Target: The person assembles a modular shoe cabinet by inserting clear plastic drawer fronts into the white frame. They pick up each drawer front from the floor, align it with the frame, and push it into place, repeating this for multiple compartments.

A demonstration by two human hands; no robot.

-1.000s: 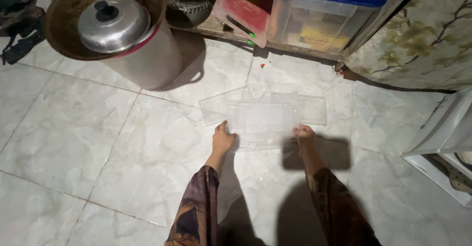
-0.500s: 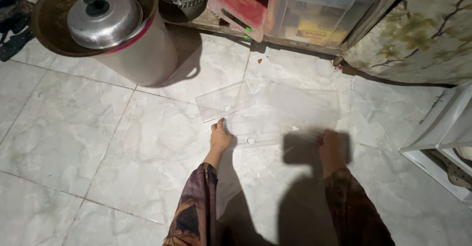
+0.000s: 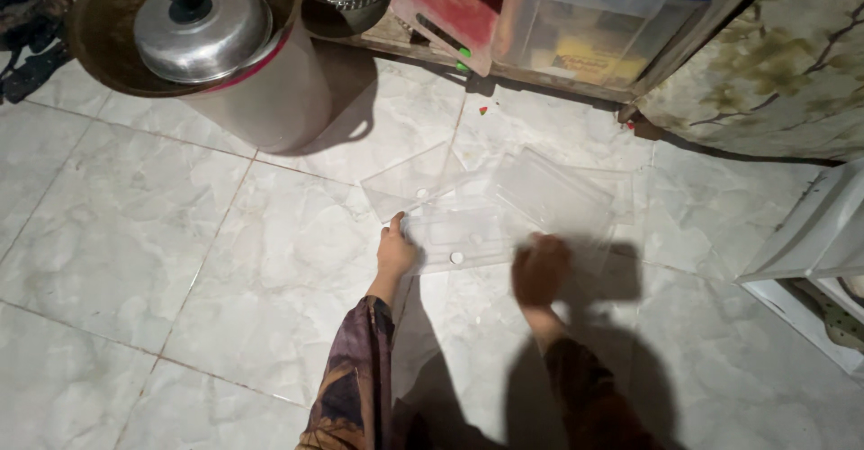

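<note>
On the pale marble-tiled floor (image 3: 135, 234), the clear flat plastic sheets (image 3: 468, 225) are pinned at their left edge by the left hand (image 3: 396, 250), fingers pressed together; the right hand (image 3: 540, 268) has been drawn nearer, its blurred fingers unreadable, and the far sheet is now fanned rightward.

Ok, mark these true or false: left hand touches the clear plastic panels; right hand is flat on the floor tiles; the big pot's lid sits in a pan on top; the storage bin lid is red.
1. The left hand touches the clear plastic panels: true.
2. The right hand lies flat on the floor tiles: false, it is raised by the panels' near edge, blurred.
3. The metal lid sits in a pan on the big pot: true.
4. The storage bin has a red lid: false, blue.
</note>
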